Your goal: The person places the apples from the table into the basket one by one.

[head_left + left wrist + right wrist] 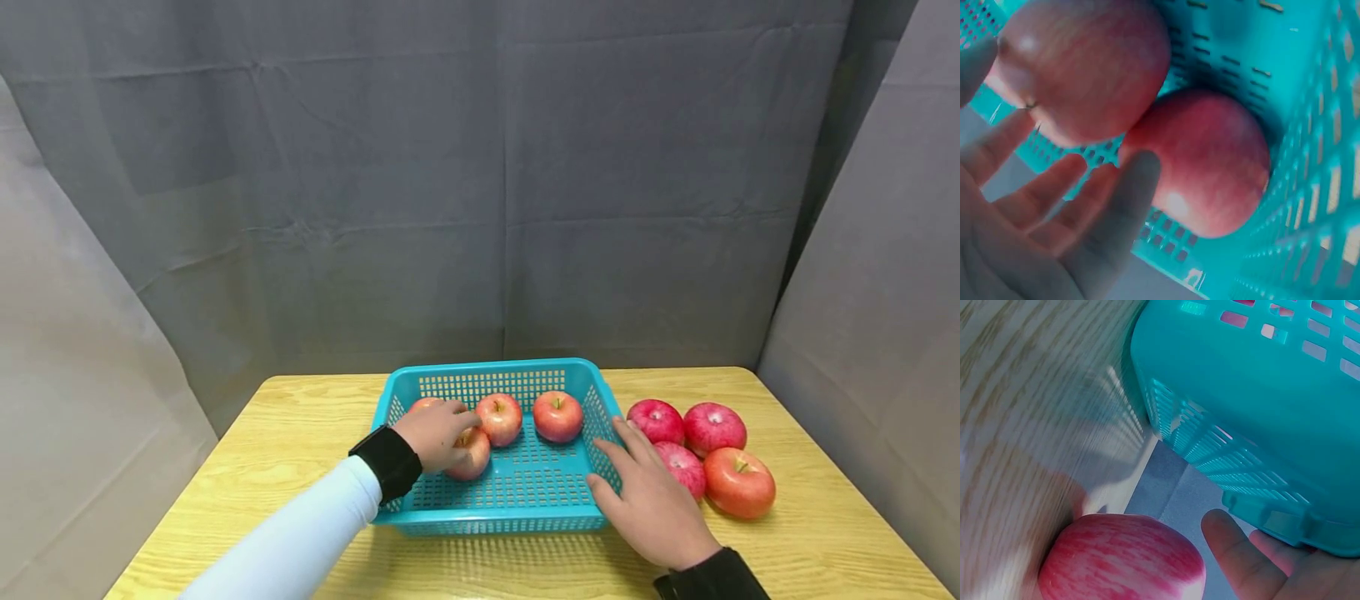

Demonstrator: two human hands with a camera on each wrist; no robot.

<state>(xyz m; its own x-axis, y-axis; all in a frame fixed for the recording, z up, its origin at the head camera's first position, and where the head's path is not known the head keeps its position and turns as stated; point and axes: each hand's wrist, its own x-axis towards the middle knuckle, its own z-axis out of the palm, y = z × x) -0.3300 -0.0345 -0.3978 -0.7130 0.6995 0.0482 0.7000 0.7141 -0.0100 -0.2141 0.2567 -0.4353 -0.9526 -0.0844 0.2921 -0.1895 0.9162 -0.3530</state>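
Inside the turquoise basket (495, 523) sit several red apples, among them one at the right (557, 416), one in the middle (498, 414) and one nearer the front (474, 454). Over the basket's left part, my left hand (438, 435) reaches down with fingers spread among the apples. The left wrist view shows its fingertips right by two apples, without a clear grip; one apple (1204, 164) lies against the basket wall. My right hand (656, 500) is at the basket's right rim, fingers extended. In the right wrist view its fingertips (1225, 534) are beside the rim.
To the right of the basket, a group of apples stands on the wooden table (300, 442): dark pink ones (715, 428) and an orange-red one (741, 483) at the front. Grey cloth (487, 208) hangs behind the table and at both sides.
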